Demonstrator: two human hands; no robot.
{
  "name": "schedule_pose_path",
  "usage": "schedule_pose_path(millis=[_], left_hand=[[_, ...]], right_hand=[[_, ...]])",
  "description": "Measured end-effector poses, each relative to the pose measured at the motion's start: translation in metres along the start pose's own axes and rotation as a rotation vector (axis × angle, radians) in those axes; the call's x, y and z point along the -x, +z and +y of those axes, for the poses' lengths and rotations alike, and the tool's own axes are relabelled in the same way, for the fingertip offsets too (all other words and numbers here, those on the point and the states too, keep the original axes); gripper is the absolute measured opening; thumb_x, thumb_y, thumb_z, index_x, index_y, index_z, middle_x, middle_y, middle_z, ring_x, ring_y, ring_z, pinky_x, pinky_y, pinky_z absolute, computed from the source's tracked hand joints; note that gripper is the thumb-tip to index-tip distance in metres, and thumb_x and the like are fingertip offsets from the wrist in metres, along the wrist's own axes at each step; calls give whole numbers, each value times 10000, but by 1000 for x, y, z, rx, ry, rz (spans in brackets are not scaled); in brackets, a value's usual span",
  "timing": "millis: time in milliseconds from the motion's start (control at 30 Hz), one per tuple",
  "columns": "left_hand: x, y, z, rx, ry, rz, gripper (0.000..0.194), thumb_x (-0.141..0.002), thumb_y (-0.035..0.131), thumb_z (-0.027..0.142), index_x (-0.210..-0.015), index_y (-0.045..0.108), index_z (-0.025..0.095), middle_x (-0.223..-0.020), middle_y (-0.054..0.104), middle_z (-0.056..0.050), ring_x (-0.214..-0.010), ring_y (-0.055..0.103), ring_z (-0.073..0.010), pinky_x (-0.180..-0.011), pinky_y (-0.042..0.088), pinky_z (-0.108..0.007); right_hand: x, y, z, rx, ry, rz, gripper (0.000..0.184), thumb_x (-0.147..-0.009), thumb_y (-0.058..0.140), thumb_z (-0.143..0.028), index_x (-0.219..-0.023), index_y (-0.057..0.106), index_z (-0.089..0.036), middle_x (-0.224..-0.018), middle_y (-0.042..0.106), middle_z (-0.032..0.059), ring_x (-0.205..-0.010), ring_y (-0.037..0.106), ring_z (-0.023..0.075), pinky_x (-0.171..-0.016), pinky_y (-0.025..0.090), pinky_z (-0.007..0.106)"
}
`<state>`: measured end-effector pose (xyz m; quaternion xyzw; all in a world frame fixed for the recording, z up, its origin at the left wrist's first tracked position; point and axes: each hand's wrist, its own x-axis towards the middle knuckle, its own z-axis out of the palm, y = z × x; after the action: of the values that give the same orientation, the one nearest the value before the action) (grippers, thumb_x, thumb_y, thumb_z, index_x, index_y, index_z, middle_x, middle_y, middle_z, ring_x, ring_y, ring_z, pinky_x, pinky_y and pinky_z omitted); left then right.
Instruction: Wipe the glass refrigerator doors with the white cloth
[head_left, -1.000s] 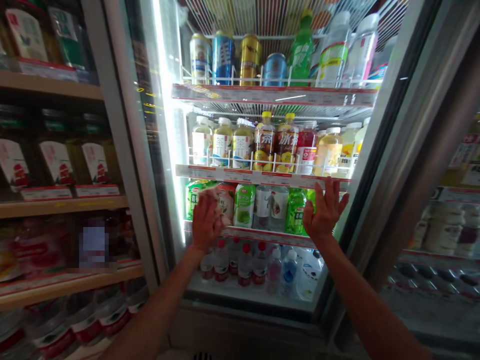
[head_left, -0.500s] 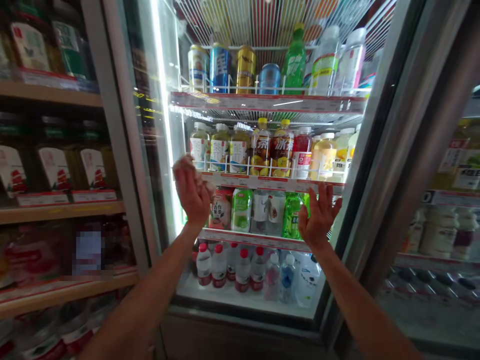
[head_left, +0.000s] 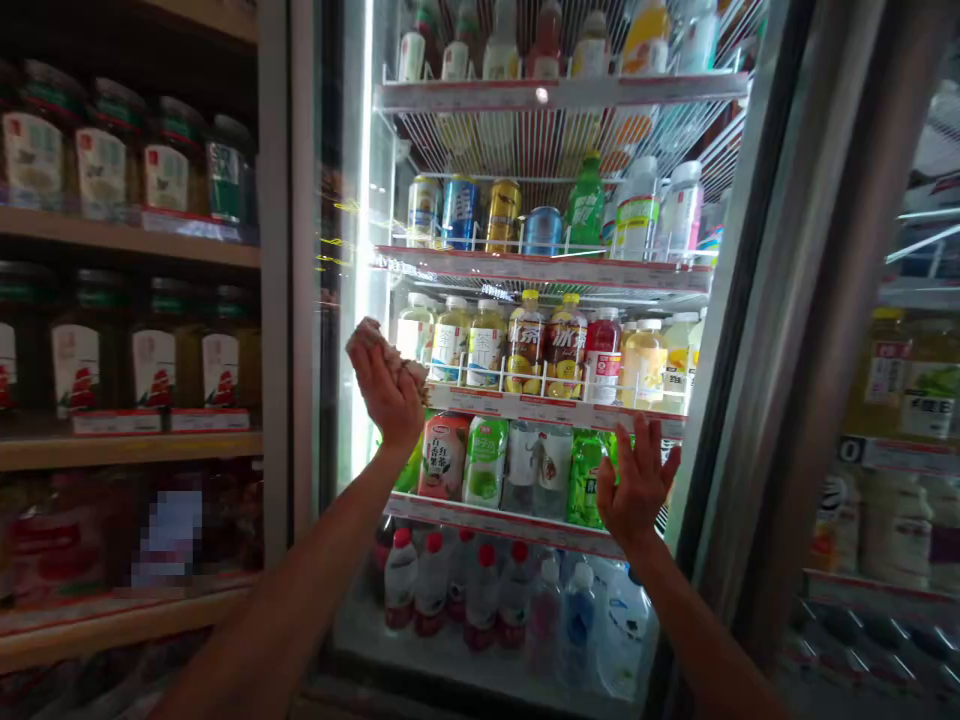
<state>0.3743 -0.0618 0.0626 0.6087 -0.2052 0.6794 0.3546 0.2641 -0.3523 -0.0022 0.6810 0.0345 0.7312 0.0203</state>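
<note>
My left hand (head_left: pixel 388 395) is closed around a crumpled, light brownish cloth (head_left: pixel 409 375), held up at the glass door (head_left: pixel 345 330) of a lit drinks cooler, near its left edge. My right hand (head_left: pixel 636 485) is raised at the same door on the right side, fingers spread, palm toward the glass, with nothing in it. Whether its fingertips touch the glass I cannot tell for sure. Behind the door, tea bottles (head_left: pixel 450 340) stand beside the cloth, and a green drink pack (head_left: pixel 587 478) shows left of my right hand.
A metal door frame (head_left: pixel 787 330) runs down the right side. Open shelves (head_left: pixel 135 450) with large jars (head_left: pixel 75 350) stand to the left. Inside the cooler, cans (head_left: pixel 502 215) are higher up and red-capped bottles (head_left: pixel 484 600) fill the bottom. More bottles (head_left: pixel 930 400) are at the far right.
The view has tilted upward, bringing the top shelf into sight. My left hand with the cloth has risen a little against the shelves; my right hand stays about level with the same shelf edge.
</note>
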Motion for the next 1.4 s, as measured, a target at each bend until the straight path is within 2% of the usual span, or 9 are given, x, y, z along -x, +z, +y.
schedule_pose_path(millis=[67, 233, 467, 533, 733, 933, 1000, 1167, 1400], left_hand=[[3, 2, 10, -18, 125, 5, 554, -896, 314, 205, -1413, 131, 127, -1505, 74, -110, -1383, 45, -252, -1138, 137, -472], [18, -5, 18, -53, 808, -337, 521, -861, 414, 277, -1362, 309, 179, -1393, 396, -87, -1344, 248, -200, -1091, 294, -367], [-34, -5, -35, -156, -9, 241, 495, -889, 312, 228, -1357, 280, 67, -1472, 191, -167, -1369, 143, -290, -1101, 213, -525], [-35, 2, -21, -148, 60, 195, 518, -883, 316, 225, -1379, 242, 96, -1475, 196, -148, -1375, 128, -264, -1108, 218, -503], [-33, 2, 9, -52, 737, -342, 527, -847, 375, 254, -1360, 300, 161, -1428, 339, -86, -1362, 199, -196, -1105, 275, -391], [-74, 13, -17, -148, -75, 190, 562, -847, 298, 189, -1391, 189, 97, -1492, 156, -109, -1388, 29, -194, -1147, 149, -440], [-71, 20, 1, -147, 13, 98, 581, -846, 299, 202, -1397, 157, 87, -1494, 141, -111, -1388, -1, -204, -1143, 144, -460], [-58, 13, 32, -115, 655, -474, 533, -858, 311, 283, -1375, 248, 169, -1461, 265, -32, -1382, 101, -162, -1132, 197, -405], [-90, 13, 5, -174, -55, 40, 590, -846, 258, 147, -1410, 90, 104, -1505, 93, -84, -1386, -32, -225, -1143, 89, -506]], right_hand=[[0, 1, 0, 10, -12, 13, 513, -826, 456, -255, -1330, 383, -195, -1405, 383, 135, -1323, 308, 284, -1073, 169, 542], [0, 0, 0, 6, -16, 14, 521, -828, 449, -240, -1341, 366, -205, -1409, 379, 129, -1320, 316, 287, -1063, 183, 545], [0, 1, -1, 19, -28, 32, 506, -825, 455, -238, -1325, 385, -195, -1415, 370, 127, -1322, 312, 283, -1064, 183, 549], [0, 1, -1, 12, -19, 34, 504, -827, 461, -242, -1323, 391, -193, -1408, 380, 130, -1319, 318, 285, -1064, 185, 549], [2, 2, 4, -7, -43, 34, 526, -819, 463, -257, -1337, 384, -207, -1418, 363, 129, -1307, 333, 306, -1054, 196, 557], [4, 3, 2, -33, 19, -13, 535, -820, 466, -267, -1344, 377, -207, -1430, 343, 127, -1319, 306, 315, -1065, 153, 564], [4, 4, 3, -39, -5, -1, 538, -817, 463, -273, -1343, 380, -199, -1430, 340, 130, -1318, 305, 323, -1064, 149, 569], [8, 10, 11, -43, -57, 46, 524, -820, 420, -302, -1326, 409, -164, -1421, 352, 144, -1311, 309, 342, -1054, 142, 597], [7, 7, 6, -65, 8, 22, 529, -811, 436, -320, -1324, 423, -192, -1419, 357, 128, -1300, 325, 356, -1060, 149, 599]])
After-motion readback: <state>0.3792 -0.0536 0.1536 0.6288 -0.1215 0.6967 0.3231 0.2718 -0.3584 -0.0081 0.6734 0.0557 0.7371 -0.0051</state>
